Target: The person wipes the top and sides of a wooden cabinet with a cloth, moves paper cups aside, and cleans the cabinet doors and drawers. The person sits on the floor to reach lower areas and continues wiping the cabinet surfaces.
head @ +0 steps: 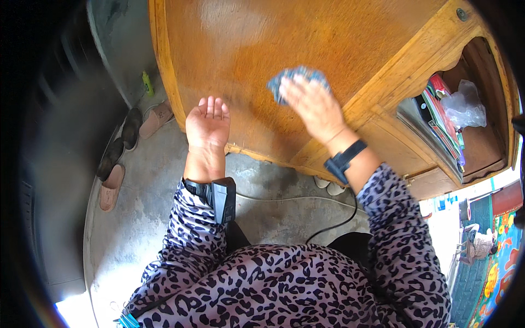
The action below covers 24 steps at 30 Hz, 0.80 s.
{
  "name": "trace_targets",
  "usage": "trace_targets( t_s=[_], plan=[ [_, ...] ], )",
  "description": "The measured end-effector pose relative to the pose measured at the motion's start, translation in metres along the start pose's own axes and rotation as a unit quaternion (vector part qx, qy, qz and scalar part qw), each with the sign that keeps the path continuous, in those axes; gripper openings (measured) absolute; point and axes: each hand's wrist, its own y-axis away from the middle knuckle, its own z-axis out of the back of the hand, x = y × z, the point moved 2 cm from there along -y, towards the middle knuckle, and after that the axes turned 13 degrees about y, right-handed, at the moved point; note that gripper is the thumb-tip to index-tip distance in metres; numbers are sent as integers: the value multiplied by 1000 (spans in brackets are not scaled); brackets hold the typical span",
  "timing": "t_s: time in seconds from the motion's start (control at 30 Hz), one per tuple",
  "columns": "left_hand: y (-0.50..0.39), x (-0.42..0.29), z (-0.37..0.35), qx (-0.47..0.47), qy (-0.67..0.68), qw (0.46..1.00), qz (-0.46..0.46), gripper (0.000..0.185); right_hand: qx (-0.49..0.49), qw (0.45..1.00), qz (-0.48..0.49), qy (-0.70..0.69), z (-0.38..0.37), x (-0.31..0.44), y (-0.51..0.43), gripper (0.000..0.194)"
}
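Note:
My right hand (313,104) presses a crumpled blue patterned cloth (301,78) against the broad side panel of a varnished wooden cabinet (246,53); the fingers lie spread over the cloth. To its left, my left hand (209,123) is raised palm up beside the cabinet's lower left edge, with nothing in it. Its fingers are extended and close together. Whether it touches the panel cannot be told. Both wrists bear dark straps, the left one with a black device.
An open cabinet compartment at right holds books (445,119) and a clear plastic bag (465,104). Pink slippers (111,188), dark shoes (131,128) and a green bottle (147,84) stand at left. A pale cable (287,198) crosses the concrete floor. A person (480,244) is at far right.

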Motion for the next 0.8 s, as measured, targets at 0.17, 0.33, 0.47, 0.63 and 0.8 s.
trace_targets(
  t_s=[0.17, 0.33, 0.47, 0.63, 0.8],
  plan=[
    [0, 7, 4, 12, -82, 996, -26, 45, 130, 980, 80, -124, -29, 62, 61, 46],
    [-3, 10, 12, -5, -117, 993, -14, 43, 74, 991, 79, -81, -17, 39, 74, 43],
    [-4, 13, 17, 12, -182, 983, -26, 52, -42, 997, -54, -18, 24, -33, 43, 39],
    [-8, 22, 22, 8, -220, 975, -8, 52, -161, 959, -225, 61, 87, -147, -24, 56],
    [0, 30, 17, 41, -349, 936, 1, 65, -290, 894, -315, 133, 133, -221, -70, 66]
  ],
)
